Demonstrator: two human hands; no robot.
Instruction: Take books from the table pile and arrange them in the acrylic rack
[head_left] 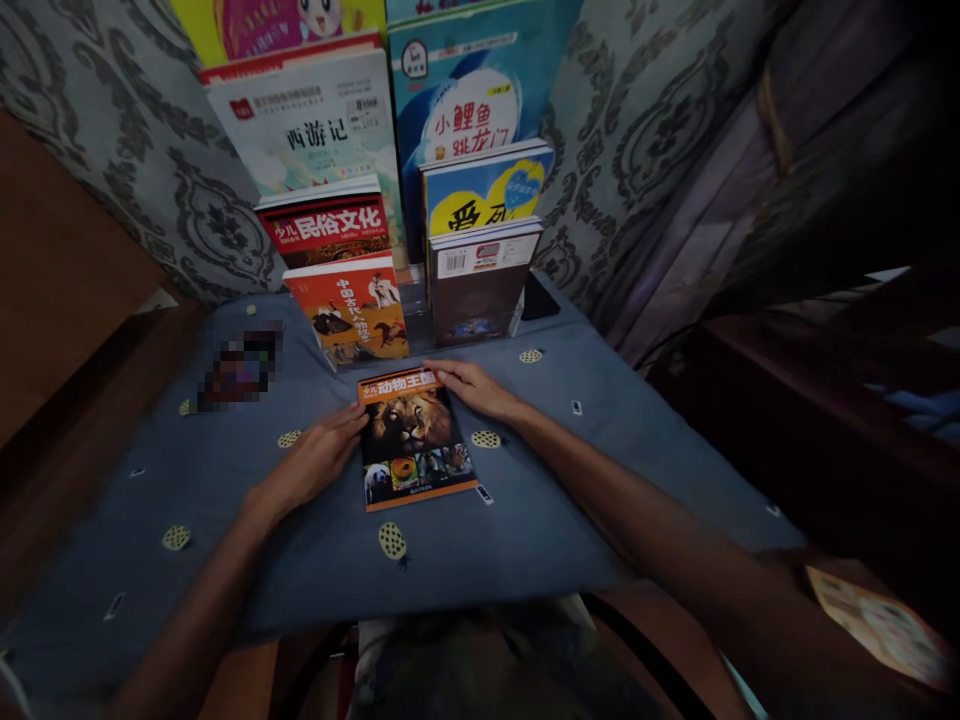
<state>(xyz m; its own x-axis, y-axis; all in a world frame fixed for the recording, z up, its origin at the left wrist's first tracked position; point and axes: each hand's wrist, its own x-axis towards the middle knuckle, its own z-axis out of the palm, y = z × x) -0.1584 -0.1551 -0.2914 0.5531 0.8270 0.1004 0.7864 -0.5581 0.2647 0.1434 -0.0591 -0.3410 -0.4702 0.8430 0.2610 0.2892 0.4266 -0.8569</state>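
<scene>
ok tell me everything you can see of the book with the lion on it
The book looks like a glossy paperback, closed and lying front cover up, slightly turned, on the blue-grey cloth, in front of the standing books. White Chinese lettering runs along its top, above a large lion face; below are four small animal pictures, a panda leftmost, then an orange bottom strip. The left hand touches its left edge, the right hand its top right corner.

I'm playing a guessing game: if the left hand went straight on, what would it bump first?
The lion book: the left hand is at its left edge, seemingly touching it.
</scene>
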